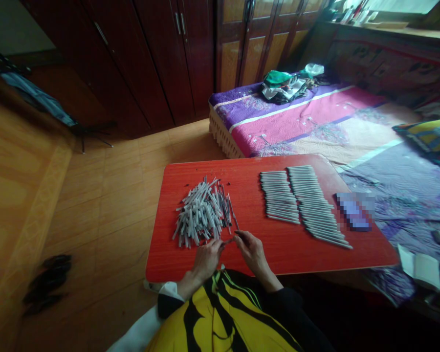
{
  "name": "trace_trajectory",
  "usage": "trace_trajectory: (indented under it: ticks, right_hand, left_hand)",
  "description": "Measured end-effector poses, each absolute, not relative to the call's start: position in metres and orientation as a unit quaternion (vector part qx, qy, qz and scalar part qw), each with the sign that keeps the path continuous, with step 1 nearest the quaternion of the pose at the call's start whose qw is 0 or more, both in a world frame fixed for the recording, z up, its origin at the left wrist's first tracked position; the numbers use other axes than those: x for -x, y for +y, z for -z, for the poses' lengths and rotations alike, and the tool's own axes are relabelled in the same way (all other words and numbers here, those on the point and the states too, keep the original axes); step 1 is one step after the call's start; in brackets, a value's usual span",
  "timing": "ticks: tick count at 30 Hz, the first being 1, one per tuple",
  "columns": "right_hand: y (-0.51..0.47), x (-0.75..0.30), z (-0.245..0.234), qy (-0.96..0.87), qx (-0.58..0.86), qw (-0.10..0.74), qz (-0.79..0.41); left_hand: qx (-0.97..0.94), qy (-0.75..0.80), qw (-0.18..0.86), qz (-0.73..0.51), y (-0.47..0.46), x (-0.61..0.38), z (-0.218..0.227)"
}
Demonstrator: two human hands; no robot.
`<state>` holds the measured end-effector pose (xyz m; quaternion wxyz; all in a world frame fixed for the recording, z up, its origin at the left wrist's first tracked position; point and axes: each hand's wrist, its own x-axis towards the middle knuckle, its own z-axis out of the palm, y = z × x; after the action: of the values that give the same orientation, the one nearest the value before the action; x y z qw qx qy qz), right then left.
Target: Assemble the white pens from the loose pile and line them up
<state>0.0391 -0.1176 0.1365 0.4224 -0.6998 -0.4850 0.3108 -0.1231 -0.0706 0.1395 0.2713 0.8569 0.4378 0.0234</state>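
Note:
My left hand [207, 258] is closed, with its thumb and fingers pinched on a slim pen part [228, 241] near the front of the red table. Just right of it, my right hand [252, 250] is pinched at the other end of this piece; its exact kind is too small to make out. Beyond my left hand lies a heap of loose whitish pen barrels [198, 215]. Thin dark refills [225, 208] lie along the heap's right side. Farther right, grey-white pens with dark tips are laid side by side in a shorter row [279, 195] and a longer row [315, 205].
The red table [242, 171] carries a blurred purple packet [354, 212] near its right edge. A bed [300, 122] with a striped cover adjoins the table's far right side. Dark wardrobes [161, 63] stand behind. On the tiled floor at left are black shoes [47, 281].

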Motion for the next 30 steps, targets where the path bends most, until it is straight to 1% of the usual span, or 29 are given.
trace_trajectory:
  ticks: [4,10,12,14,17,19,21,25,27,30]
  right_hand:
    - [-0.1175,-0.0404,-0.1355,-0.505,0.686,0.419,-0.315]
    - [-0.1174,-0.0425,-0.1352,-0.527,0.747,0.335,-0.229]
    - [-0.1180,-0.0425,-0.1358,-0.528,0.753,0.323,-0.221]
    - [-0.1185,-0.0426,-0.1370,-0.523,0.746,0.336,-0.239]
    - [-0.1186,-0.0434,-0.1391,-0.508,0.716,0.387,-0.281]
    - [-0.1182,-0.0441,-0.1399,-0.512,0.698,0.403,-0.297]
    - [-0.1177,-0.0445,-0.1396,-0.523,0.698,0.393,-0.292]
    - [-0.1178,-0.0443,-0.1372,-0.522,0.744,0.343,-0.237]
    - [-0.1183,-0.0439,-0.1372,-0.513,0.759,0.328,-0.229]
    - [-0.1187,-0.0434,-0.1403,-0.495,0.743,0.363,-0.268]
  left_hand:
    - [-0.859,0.435,0.269,-0.026,-0.0711,0.1235,-0.1382]
    - [-0.861,0.429,0.272,-0.013,-0.0719,0.1255,-0.1374]
    - [-0.862,0.425,0.277,-0.016,-0.0721,0.1257,-0.1382]
    - [-0.861,0.425,0.280,-0.021,-0.0723,0.1256,-0.1390]
    - [-0.858,0.430,0.279,-0.022,-0.0723,0.1250,-0.1390]
    - [-0.858,0.432,0.277,-0.018,-0.0722,0.1247,-0.1381]
    - [-0.858,0.431,0.279,-0.011,-0.0722,0.1247,-0.1367]
    - [-0.859,0.428,0.281,-0.003,-0.0728,0.1254,-0.1341]
    - [-0.859,0.427,0.281,-0.009,-0.0732,0.1258,-0.1333]
    - [-0.857,0.427,0.287,-0.030,-0.0733,0.1257,-0.1326]
